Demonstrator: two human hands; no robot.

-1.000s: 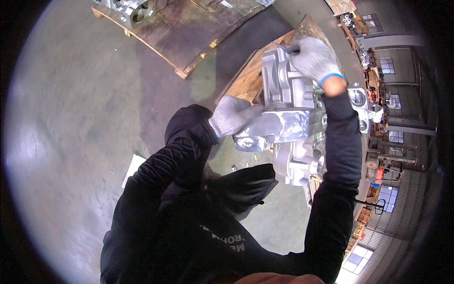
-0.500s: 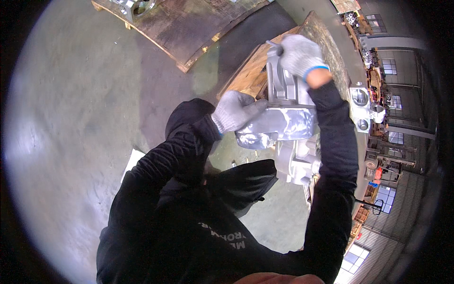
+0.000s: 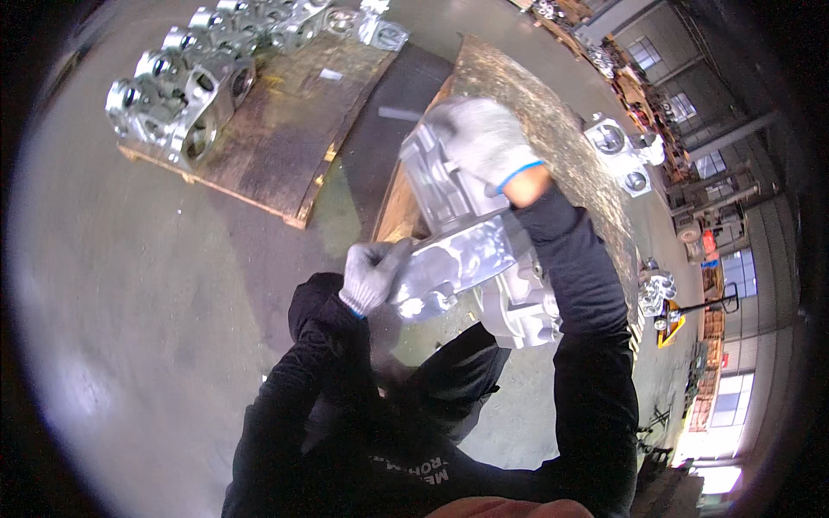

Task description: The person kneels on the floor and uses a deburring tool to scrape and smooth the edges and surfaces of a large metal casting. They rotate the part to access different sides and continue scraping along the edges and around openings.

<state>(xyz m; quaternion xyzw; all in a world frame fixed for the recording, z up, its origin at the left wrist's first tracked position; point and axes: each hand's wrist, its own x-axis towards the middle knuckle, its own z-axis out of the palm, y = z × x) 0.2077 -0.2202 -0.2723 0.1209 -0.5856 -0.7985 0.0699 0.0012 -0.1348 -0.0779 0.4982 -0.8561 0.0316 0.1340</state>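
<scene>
A silver-grey metal casting (image 3: 458, 263) with a shiny, smooth curved face lies tilted near the edge of a wooden pallet (image 3: 553, 112). My gloved left hand (image 3: 371, 272) is closed on the near left edge of this casting. Over its far, ribbed end, my gloved right hand (image 3: 484, 138) is closed and smeared by motion. A slim grey bar-shaped tool (image 3: 399, 114), also blurred, sticks out leftward from that hand; its exact kind cannot be made out. Below and right of the casting sits a second matt casting (image 3: 518, 306), partly behind my right sleeve.
At the far left, another wooden pallet (image 3: 302, 112) carries several shiny machined castings (image 3: 186, 104). Another casting with round bores (image 3: 617, 151) stands beyond the near pallet on the right. Further right is a yellow pallet truck (image 3: 669, 328). Grey floor lies between the pallets.
My view has turned, so castings on the far-left pallet now show. My right hand still works over the ribbed end, the tool showing more. The left hand keeps its hold on the casting.
</scene>
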